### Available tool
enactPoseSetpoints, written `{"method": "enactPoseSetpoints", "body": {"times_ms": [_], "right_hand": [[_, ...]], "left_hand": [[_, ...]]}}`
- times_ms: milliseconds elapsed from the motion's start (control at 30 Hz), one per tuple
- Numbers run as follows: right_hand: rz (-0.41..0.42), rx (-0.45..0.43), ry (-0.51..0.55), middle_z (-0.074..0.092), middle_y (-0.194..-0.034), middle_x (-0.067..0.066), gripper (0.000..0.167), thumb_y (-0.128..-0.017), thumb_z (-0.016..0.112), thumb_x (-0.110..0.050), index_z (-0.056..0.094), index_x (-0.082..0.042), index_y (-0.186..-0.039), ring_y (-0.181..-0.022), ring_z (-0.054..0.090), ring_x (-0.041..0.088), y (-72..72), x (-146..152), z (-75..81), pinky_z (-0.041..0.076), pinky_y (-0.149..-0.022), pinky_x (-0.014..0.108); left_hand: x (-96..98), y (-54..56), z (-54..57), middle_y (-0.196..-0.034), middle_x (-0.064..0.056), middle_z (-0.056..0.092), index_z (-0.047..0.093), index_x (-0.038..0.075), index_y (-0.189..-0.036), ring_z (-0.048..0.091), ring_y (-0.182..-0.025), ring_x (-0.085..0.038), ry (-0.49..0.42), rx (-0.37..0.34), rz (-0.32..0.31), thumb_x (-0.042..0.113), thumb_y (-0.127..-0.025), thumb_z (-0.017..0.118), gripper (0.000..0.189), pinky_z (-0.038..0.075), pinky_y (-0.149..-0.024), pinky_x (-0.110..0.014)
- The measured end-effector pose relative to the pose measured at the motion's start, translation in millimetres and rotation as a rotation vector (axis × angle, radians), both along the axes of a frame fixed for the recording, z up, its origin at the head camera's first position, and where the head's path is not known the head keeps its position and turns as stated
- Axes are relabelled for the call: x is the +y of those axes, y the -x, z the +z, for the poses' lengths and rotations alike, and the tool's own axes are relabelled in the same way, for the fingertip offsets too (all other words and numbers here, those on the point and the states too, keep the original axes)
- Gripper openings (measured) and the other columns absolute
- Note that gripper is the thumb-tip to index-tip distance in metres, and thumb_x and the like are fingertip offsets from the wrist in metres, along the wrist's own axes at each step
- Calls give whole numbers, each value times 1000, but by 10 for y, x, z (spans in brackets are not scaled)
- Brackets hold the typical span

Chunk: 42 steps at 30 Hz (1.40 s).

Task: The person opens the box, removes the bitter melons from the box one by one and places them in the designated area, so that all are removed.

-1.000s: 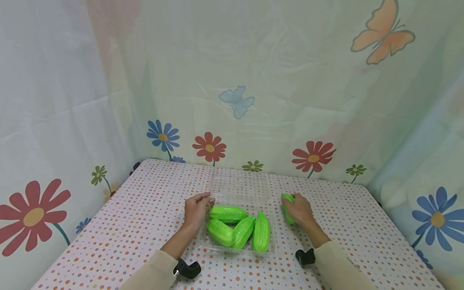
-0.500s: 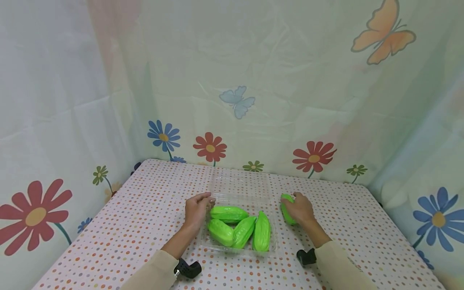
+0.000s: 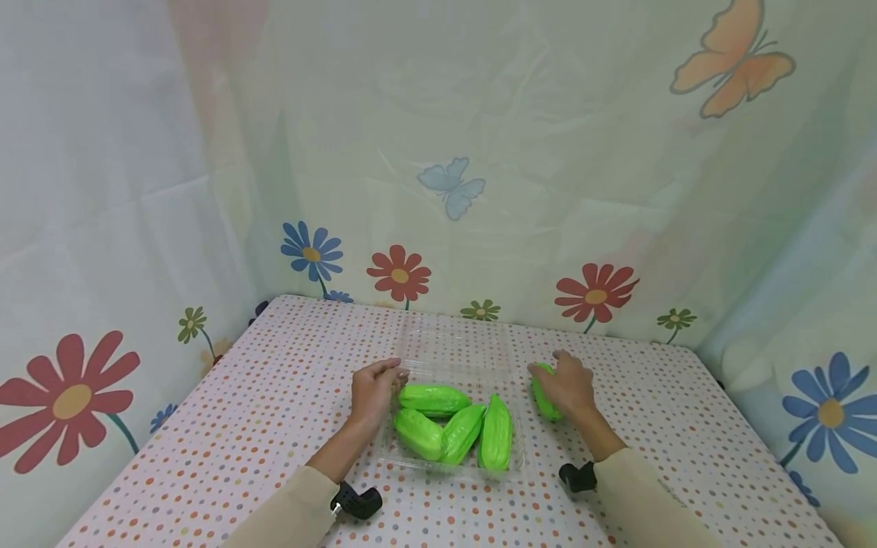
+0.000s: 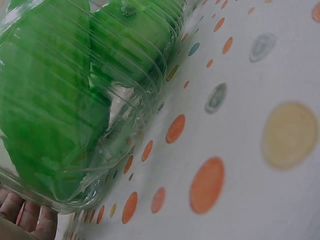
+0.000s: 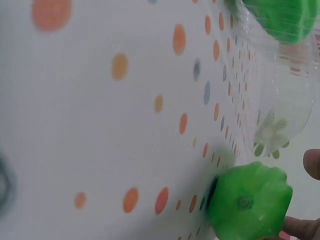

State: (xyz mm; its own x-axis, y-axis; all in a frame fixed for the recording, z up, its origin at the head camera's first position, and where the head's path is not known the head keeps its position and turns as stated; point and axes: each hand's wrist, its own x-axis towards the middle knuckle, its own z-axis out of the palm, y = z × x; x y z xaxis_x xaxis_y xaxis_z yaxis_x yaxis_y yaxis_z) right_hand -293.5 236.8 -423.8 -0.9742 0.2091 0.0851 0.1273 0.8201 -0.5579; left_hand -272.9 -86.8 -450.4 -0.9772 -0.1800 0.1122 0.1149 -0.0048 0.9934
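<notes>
Several glossy, ridged, elongated green fruits [image 3: 421,434], whose exact kind I cannot tell, lie in the base of a clear plastic clamshell container [image 3: 452,470]. Its lid lies folded back on the far side. At the container's left rim, my left hand [image 3: 373,390] holds the edge with curled fingers; their fingertips [image 4: 46,220] show against the rim in the left wrist view. Another green fruit [image 5: 250,202] lies on the table right of the container. Over it is my right hand [image 3: 570,383], thumb and fingers spread, the thumb apart from the fruit in the right wrist view.
A dotted cloth covers the table [image 3: 294,426]. Behind it and at both sides hang curtains [image 3: 479,251] printed with flowers and butterflies. A black wrist camera [image 3: 356,502] sits on the left forearm, and another camera [image 3: 578,477] on the right.
My right hand's fingers have loosened and spread from the green fruit, which now lies beside the container. The left hand stays at the container's rim. The head view has shifted slightly.
</notes>
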Motion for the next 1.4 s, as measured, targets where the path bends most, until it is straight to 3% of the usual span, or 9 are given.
{"method": "enactPoseSetpoints", "body": {"times_ms": [400,833,1133,1400], "right_hand": [[20,111,-2,41,-147,34,71,-97,61,-38,41,6,-149,-134,30,59,-119,-214,146,27,-105,74],[129,181,62,41,-149,32,67,-98,62,-34,42,6,-148,-136,29,56,-219,-413,257,24,-107,74],[215,185,109,43,-147,32,64,-99,63,-32,43,6,-147,-140,29,54,-305,-584,362,30,-109,69],[299,146,137,46,-147,29,64,-99,64,-30,43,6,-147,-139,39,49,-413,-725,443,39,-107,65]], "left_hand": [[3,-2,-34,-106,-18,75,65,-7,-128,73,-99,-27,7,1,-7,7,-99,54,34,59,-83,-26],[8,6,-11,-105,-18,76,66,-7,-126,74,-98,-28,2,9,-2,9,-99,57,33,59,-80,-25],[-2,1,-12,-104,-18,76,67,-6,-126,74,-95,-28,2,5,1,9,-98,57,33,59,-77,-24],[-22,2,-5,-104,-18,76,66,-7,-126,74,-96,-28,1,7,1,7,-98,56,33,59,-77,-23]]}}
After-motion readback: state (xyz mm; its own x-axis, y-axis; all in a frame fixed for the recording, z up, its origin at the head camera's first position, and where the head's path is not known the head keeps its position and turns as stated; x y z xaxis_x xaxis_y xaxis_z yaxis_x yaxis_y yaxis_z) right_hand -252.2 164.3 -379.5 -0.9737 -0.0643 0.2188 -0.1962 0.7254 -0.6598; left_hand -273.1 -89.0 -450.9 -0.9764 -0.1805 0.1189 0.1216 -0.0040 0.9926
